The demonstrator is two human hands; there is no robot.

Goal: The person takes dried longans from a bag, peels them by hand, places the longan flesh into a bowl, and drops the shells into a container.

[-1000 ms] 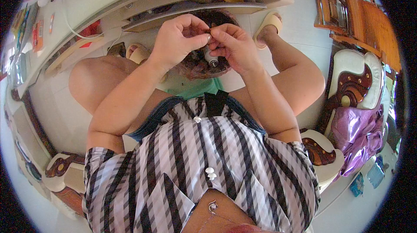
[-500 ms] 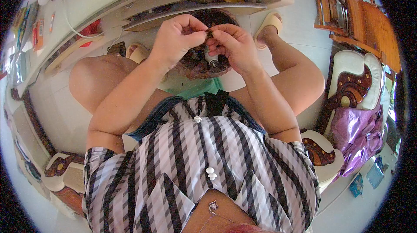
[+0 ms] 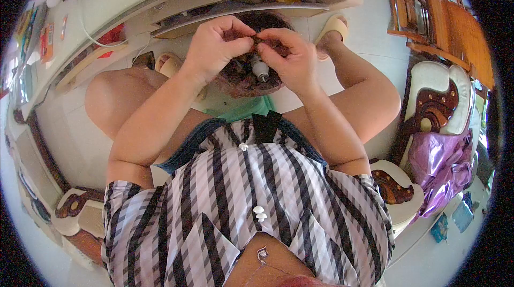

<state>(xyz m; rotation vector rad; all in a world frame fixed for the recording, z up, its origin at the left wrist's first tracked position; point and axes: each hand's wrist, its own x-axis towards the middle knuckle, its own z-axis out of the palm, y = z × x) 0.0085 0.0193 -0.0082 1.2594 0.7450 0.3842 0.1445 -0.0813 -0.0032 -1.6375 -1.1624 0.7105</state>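
Note:
My left hand and my right hand meet at the fingertips, both closed in a pinch. Between them is a small dark brown piece, mostly covered by the fingers and too small to name. Right below the hands stands a round, reddish-brown container with dark contents that I cannot make out. A white object with a metallic end, shaped like a light bulb, lies in it under my right hand.
A long, pale cabinet with an open drawer runs behind the container. Green material hangs between my knees. To the right are a carved cream seat with purple cloth and wooden chairs. A white cable hangs at left.
My right hand has turned and its lower fingers have drawn in, showing more of the white object. Both hands stay together at the small brown piece.

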